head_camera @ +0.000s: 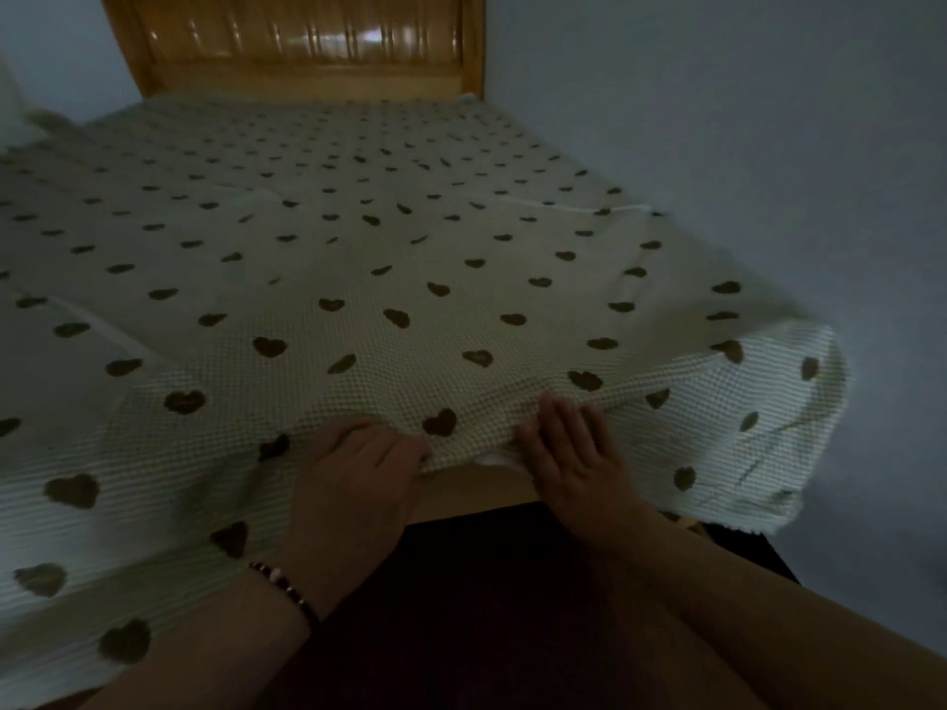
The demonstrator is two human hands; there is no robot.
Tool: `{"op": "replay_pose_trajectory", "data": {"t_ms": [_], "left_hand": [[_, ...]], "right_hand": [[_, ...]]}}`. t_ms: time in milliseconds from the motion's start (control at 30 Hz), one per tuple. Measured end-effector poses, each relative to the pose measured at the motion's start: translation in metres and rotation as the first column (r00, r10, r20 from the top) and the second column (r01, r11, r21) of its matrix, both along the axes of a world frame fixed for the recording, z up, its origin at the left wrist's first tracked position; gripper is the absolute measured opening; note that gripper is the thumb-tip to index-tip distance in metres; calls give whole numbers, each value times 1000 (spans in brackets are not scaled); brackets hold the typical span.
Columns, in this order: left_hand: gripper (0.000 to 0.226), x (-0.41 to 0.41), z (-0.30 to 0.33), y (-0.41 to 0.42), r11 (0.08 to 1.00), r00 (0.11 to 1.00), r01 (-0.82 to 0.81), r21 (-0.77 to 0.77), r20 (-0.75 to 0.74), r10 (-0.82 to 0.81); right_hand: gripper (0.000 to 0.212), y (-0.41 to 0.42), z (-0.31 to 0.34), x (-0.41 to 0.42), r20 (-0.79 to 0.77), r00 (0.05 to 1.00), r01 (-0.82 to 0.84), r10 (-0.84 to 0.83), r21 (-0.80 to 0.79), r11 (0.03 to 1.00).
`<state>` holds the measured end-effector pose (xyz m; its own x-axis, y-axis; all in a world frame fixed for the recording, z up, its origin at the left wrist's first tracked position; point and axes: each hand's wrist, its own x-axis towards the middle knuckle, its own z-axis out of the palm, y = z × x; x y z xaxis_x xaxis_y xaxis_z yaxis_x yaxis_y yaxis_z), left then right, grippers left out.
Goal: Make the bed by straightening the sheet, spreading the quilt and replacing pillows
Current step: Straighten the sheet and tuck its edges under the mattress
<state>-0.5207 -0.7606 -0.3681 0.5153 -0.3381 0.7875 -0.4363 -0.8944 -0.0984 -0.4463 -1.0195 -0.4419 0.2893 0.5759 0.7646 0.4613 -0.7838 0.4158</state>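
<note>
Plainly, left hand [353, 468] and right hand [574, 453] both grip the sheet [358, 258] edge (heart-printed, no writing).

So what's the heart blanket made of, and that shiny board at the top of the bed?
The heart blanket looks like soft woven cloth, maybe cotton: a bumpy waffle grid shows and it folds easily. The headboard looks like varnished wood: orange-brown with bright glossy reflections.

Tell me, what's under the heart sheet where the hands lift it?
Under the lifted edge of the heart sheet, a white layer and the wooden bed frame show. Everything farther in is covered.
</note>
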Motion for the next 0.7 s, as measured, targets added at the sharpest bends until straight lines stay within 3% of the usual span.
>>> {"op": "replay_pose_trajectory", "data": {"t_ms": [167,300,400,500,701], "left_hand": [[22,-8,10,-1,1000,998,-12,-15,-54,11],[41,-13,-7,-27,979,989,10,204,-148,21],[29,-6,-24,-56,953,990,33,301,-138,9],[17,5,-34,-79,954,991,64,292,-129,-27],[29,6,-67,-120,958,948,170,230,-305,-95]], "right_hand": [[71,4,26,4,-46,994,-98,99,32,995],[64,-11,28,-4,-186,960,-216,208,-23,976],[62,-33,24,-9,-251,942,-244,223,-57,968],[56,-55,22,-7,-328,918,-273,224,-111,956],[56,-104,3,-6,-505,839,-347,203,-209,914]]}}
